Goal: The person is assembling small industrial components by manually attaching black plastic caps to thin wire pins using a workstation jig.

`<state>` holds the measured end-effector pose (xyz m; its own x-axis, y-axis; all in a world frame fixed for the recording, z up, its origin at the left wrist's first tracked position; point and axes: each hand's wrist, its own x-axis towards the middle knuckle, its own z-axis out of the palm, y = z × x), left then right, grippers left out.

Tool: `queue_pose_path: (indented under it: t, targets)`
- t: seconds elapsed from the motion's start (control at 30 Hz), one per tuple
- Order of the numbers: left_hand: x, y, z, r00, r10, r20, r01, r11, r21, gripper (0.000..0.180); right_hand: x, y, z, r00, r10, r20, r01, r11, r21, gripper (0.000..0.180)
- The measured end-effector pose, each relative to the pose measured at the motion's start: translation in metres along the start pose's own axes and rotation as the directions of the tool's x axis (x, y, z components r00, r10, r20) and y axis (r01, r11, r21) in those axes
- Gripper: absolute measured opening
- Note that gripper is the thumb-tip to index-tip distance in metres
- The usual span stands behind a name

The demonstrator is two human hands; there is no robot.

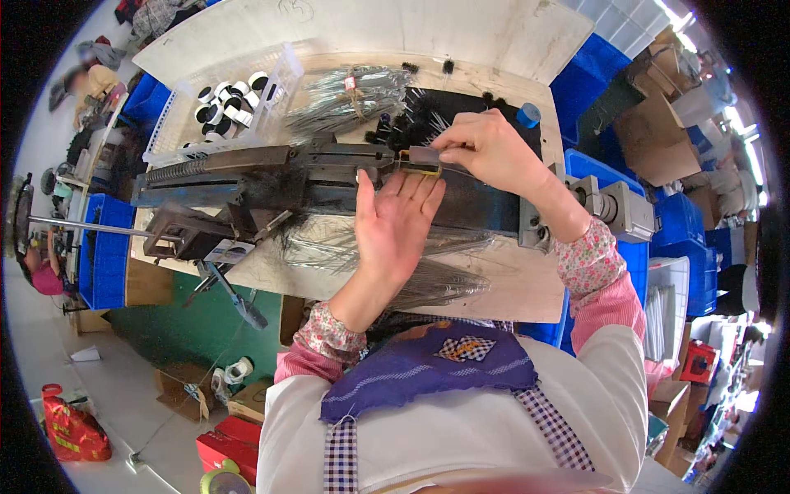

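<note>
While the left hand (pixel 395 222) lies palm up with its fingers side by side and its thumb spread away from them, the right hand (pixel 485 148) reaches over from the right. A small rectangular grey metal block with a yellowish lower edge (pixel 423 155) is between them, on the long dark metal machine (pixel 337 177) that runs from the left edge of the pale wooden bench (pixel 535 288) to its right edge. The left grip is spread, its fingertips just at the block's near side. The right grip has thumb and forefinger drawn close together at the block's right end; I cannot tell whether they pinch the block or some thin piece at it.

At the back left corner of the bench sits a white slatted plastic basket (pixel 284 90) holding short black-and-white cylinders (pixel 234 107). Beside it, toward the back edge, lies a tied bundle of thin silvery wires (pixel 346 99). Right of that, black bristle brushes (pixel 407 115) lie heaped partly on a dark flat mat (pixel 473 100). A short blue cylinder (pixel 528 115) stands near the back right corner. More thin grey wires (pixel 444 282) lie along the front edge, just before the person.
</note>
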<state>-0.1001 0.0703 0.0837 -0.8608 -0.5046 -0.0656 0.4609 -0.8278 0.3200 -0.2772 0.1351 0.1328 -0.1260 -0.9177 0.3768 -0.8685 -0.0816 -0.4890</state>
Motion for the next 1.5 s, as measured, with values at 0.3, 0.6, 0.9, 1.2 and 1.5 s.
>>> queue_pose_path:
  t: [0.3, 0.6, 0.9, 1.2, 1.5]
  targets:
    - [0.001, 0.004, -0.001, 0.999, -0.042, 0.032, 0.039, 0.995, 0.090, 0.072, 0.001, -0.008, -0.002, 0.997, 0.000, 0.076, 0.010, 0.992, -0.123, 0.010]
    - [0.000, 0.005, 0.007, 0.998, -0.037, -0.049, 0.039, 0.998, 0.048, 0.073, -0.003, -0.007, 0.002, 0.999, -0.038, 0.036, 0.044, 0.983, -0.178, 0.010]
    - [0.000, 0.003, 0.004, 0.998, -0.029, -0.050, 0.032, 0.998, 0.050, 0.071, -0.004, -0.009, -0.006, 0.997, -0.070, 0.032, 0.074, 0.983, -0.167, 0.012]
    - [0.004, -0.002, -0.006, 1.000, -0.002, -0.008, 0.002, 1.000, 0.016, 0.058, -0.029, -0.055, -0.017, 0.989, 0.125, -0.083, -0.139, 0.971, -0.194, 0.024]
    - [-0.001, 0.000, -0.012, 0.996, -0.043, 0.074, 0.045, 0.999, -0.016, 0.045, -0.019, -0.065, 0.011, 0.984, 0.136, 0.114, -0.088, 0.932, -0.352, 0.039]
